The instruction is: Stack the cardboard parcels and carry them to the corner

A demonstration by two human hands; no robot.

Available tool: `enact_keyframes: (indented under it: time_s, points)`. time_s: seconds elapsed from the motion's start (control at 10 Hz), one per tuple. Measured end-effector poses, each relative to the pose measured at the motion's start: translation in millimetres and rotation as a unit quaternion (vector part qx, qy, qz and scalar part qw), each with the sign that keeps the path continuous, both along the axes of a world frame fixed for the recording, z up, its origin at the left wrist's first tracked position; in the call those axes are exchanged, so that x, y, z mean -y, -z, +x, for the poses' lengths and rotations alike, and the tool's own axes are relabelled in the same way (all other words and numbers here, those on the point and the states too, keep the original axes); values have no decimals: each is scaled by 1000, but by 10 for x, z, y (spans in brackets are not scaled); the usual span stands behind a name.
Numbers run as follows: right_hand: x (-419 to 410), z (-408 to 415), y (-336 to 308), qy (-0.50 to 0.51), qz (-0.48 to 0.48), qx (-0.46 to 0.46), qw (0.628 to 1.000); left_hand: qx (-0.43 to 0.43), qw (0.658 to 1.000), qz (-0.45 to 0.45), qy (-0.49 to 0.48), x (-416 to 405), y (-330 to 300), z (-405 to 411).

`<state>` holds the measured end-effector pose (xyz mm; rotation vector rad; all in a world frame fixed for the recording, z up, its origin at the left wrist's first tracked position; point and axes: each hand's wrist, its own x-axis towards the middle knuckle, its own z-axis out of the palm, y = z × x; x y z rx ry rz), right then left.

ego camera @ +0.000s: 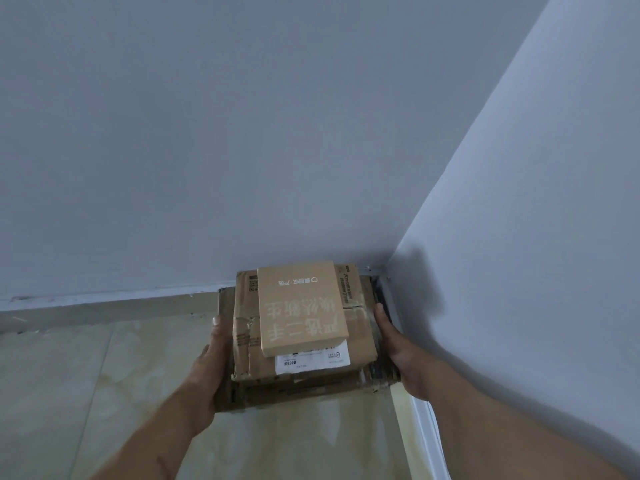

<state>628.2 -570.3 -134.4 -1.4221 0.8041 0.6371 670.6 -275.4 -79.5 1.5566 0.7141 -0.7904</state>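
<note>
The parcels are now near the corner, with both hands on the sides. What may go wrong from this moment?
The small top box lies loose and off-centre on the middle parcel; a jolt may slide it off.

The right hand sits between the bottom parcel and the right wall, so it may get pinched.

The left hand only presses flat, so its grip may slip.

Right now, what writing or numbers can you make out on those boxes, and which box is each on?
"95338" is roughly how the number on the white shipping label of the middle parcel reads, seen upside down and blurred.
Large pale Chinese characters on the top parcel: upside down, not reliably readable.
Small logo line near the top parcel's far edge: too small.
Dark print along the middle parcel's far right edge: too blurred.
Bottom parcel: no text visible.
</note>
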Motion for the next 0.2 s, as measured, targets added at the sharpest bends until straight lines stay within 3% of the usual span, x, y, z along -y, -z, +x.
enact_keyframes:
  time_s: [0.2]
  points:
    - [-138,-86,-678,19,-46,-10,999,29,998,30,-39,-246,-574,-157]
